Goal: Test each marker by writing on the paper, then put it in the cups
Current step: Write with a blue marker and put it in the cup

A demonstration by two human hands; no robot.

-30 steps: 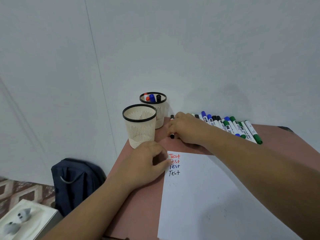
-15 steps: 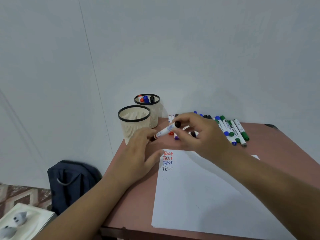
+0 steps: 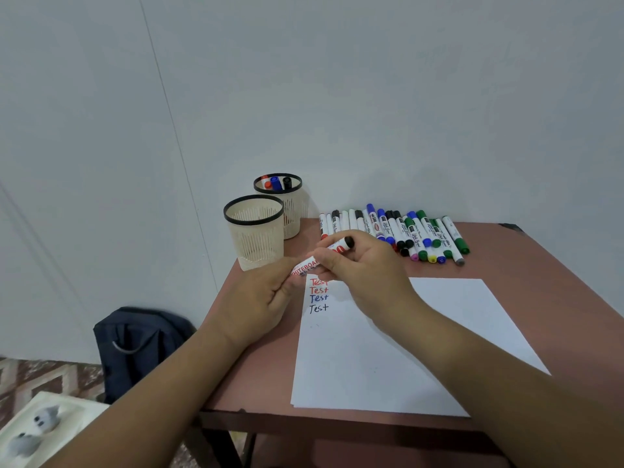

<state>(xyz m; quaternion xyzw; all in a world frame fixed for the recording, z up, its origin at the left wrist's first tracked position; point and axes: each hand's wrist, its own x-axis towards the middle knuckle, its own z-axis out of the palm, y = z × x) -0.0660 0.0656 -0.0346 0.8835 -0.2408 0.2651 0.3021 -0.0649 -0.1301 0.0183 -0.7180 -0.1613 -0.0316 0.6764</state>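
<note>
Both hands grip one marker [image 3: 322, 256] just above the paper [image 3: 388, 349]: the left hand [image 3: 260, 298] pinches its lower end, the right hand [image 3: 361, 265] curls round the black-tipped end. Two cups [image 3: 254, 231] stand behind on the desk [image 3: 540, 282].

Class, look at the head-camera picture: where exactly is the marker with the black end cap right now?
The black-capped marker is held between the left hand and the right hand, above the paper's top-left corner, just right of the front cup.
</note>
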